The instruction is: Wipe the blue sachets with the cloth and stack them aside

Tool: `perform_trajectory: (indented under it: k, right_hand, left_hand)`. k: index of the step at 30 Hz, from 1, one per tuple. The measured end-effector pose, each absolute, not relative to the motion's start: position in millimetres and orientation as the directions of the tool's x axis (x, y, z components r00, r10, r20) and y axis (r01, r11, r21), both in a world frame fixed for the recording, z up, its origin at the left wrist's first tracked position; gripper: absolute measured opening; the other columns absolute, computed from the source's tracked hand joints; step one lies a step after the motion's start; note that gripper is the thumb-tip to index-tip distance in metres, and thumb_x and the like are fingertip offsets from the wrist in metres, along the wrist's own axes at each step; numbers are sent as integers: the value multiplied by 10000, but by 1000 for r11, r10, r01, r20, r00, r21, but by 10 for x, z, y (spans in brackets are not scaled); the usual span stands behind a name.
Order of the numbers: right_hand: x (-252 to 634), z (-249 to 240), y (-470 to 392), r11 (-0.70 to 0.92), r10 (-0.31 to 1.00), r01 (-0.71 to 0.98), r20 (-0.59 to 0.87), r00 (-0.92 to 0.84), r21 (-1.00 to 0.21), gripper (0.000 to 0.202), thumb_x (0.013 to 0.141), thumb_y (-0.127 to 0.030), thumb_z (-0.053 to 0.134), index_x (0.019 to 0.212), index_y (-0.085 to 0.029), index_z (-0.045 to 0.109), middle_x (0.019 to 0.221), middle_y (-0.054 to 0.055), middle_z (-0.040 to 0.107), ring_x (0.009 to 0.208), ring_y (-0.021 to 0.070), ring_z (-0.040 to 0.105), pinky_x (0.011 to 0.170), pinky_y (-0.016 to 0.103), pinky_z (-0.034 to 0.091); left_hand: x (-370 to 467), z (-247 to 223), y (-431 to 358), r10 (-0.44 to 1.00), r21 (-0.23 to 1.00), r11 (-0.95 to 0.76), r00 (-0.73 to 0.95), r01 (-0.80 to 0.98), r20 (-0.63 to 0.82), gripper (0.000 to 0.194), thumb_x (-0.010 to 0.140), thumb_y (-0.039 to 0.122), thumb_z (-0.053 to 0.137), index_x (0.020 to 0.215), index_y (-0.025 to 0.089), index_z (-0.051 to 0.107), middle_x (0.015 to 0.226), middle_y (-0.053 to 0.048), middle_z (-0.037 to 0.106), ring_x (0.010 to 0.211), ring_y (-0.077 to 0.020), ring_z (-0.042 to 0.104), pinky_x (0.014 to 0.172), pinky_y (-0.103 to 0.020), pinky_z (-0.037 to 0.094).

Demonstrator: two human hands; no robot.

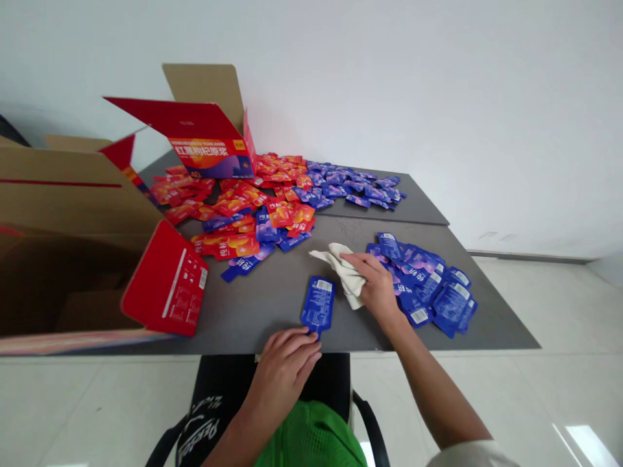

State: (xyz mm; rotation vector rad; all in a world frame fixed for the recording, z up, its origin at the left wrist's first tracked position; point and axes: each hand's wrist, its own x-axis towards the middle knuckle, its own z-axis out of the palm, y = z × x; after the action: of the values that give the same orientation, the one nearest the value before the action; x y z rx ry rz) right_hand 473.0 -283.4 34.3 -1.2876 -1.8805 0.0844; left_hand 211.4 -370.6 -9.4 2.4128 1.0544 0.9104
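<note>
A single blue pouch (318, 305) lies flat on the grey table, its barcode end away from me and its narrow spout towards me. The fingertips of my left hand (288, 360) are together at that spout, at the table's front edge. My right hand (374, 285) is closed round a crumpled white cloth (346, 275), just right of the pouch. Beside my right hand is a loose pile of blue pouches (423, 282). Red pouches (236, 246), with some blue ones among them, are heaped to the left and behind.
An open red box (214, 155) stands at the back left. A large open carton (63, 246) fills the left side, its red flap (168, 285) reaching over the table (253, 324). More blue pouches (345, 181) lie at the back, near the wall.
</note>
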Motion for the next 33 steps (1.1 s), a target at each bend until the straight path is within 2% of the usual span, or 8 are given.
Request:
perform_trajectory:
  k: [3, 7, 10, 14, 18, 22, 26, 33]
  right_hand:
    - [4680, 351, -3237, 429, 768, 711, 639, 37, -557, 391, 952, -170, 675, 1325, -282, 715, 1187, 85, 715, 1044, 225, 699, 888, 333, 572]
    - [4612, 205, -3709, 336, 787, 658, 585, 198, -674, 347, 947, -215, 691, 1284, -283, 734, 1146, 91, 727, 1005, 252, 711, 848, 371, 589]
    - [4605, 42, -3902, 266, 814, 587, 505, 288, -764, 317, 939, -250, 710, 1251, -289, 746, 1121, 95, 727, 989, 272, 710, 828, 405, 599]
    - [4688, -80, -4003, 233, 850, 492, 421, 316, -839, 290, 926, -282, 733, 1214, -307, 763, 1145, 99, 724, 1008, 285, 711, 816, 418, 607]
    - [4836, -7, -4022, 251, 915, 378, 346, 207, -891, 260, 896, -313, 776, 1155, -295, 794, 1107, 91, 739, 990, 266, 721, 828, 379, 611]
    - [4945, 131, -4022, 292, 956, 244, 286, -59, -925, 276, 877, -329, 806, 1141, -252, 805, 1017, 88, 747, 900, 217, 721, 778, 318, 591]
    - [5006, 161, -4020, 303, 934, 85, 278, -226, -949, 320, 830, -374, 854, 1108, -221, 818, 974, 87, 748, 849, 190, 707, 739, 293, 566]
    - [5063, 78, -4043, 282, 921, -60, 288, -263, -957, 373, 751, -458, 903, 1056, -251, 842, 914, 72, 747, 783, 174, 693, 683, 263, 539]
  left_hand:
    - [2226, -18, -3610, 821, 508, -571, 448, 645, 353, 329, 1051, 356, 550, 1337, 231, 654, 1180, -85, 726, 1109, -273, 632, 966, -463, 504]
    - [2419, -38, -3439, 881, 393, -444, 312, 805, 356, 613, 1033, 479, 538, 1535, 139, 450, 1359, -195, 596, 1204, -352, 548, 962, -512, 494]
    - [2504, -42, -3337, 884, 307, -429, 325, 850, 336, 642, 1007, 490, 579, 1505, 99, 473, 1343, -218, 593, 1175, -371, 555, 938, -516, 491]
    - [2540, 57, -3226, 888, 263, -444, 383, 857, 254, 609, 957, 465, 671, 1432, 105, 543, 1147, -180, 680, 1019, -349, 619, 879, -489, 487]
    - [2558, 148, -3104, 899, 383, -427, 430, 819, 81, 486, 936, 358, 714, 1350, 153, 564, 1095, -136, 739, 1019, -324, 685, 878, -426, 470]
    - [2555, 192, -2984, 900, 575, -296, 424, 762, -98, 157, 987, 352, 609, 1040, 204, 601, 912, -64, 734, 868, -261, 712, 720, -315, 441]
    - [2667, 278, -2806, 908, 767, -218, 413, 604, -67, 213, 987, 396, 560, 856, 232, 528, 781, -6, 646, 774, -219, 663, 679, -286, 411]
    - [3556, 359, -2340, 912, 844, -217, 409, 490, -2, 229, 1051, 397, 450, 1010, 202, 563, 933, -47, 710, 872, -193, 685, 769, -279, 494]
